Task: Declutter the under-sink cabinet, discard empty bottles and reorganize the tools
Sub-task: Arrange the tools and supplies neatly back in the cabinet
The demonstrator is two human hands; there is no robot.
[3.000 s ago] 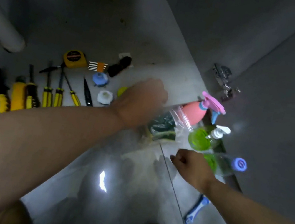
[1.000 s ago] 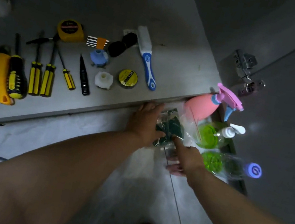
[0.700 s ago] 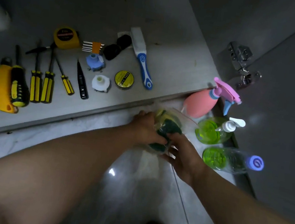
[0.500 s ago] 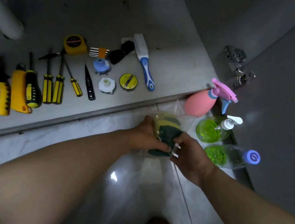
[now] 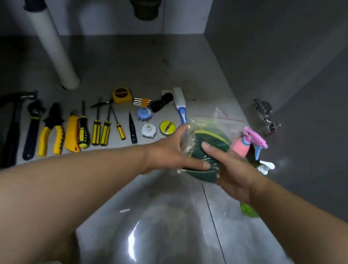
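Bare room at the back of the cabinet floor [image 5: 133, 65], behind the row of tools [image 5: 97, 129] near its front edge. Over that edge, beside the pink spray bottle [image 5: 241, 145]: bag of sponges [image 5: 209, 141], fingers of left hand [image 5: 169, 152] and right hand [image 5: 232, 176] curled round it. Lifted higher than a moment ago.

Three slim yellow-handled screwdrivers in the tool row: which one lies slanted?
The shortest screwdriver, rightmost of the three, slants; the other two screwdrivers lie parallel, side by side.
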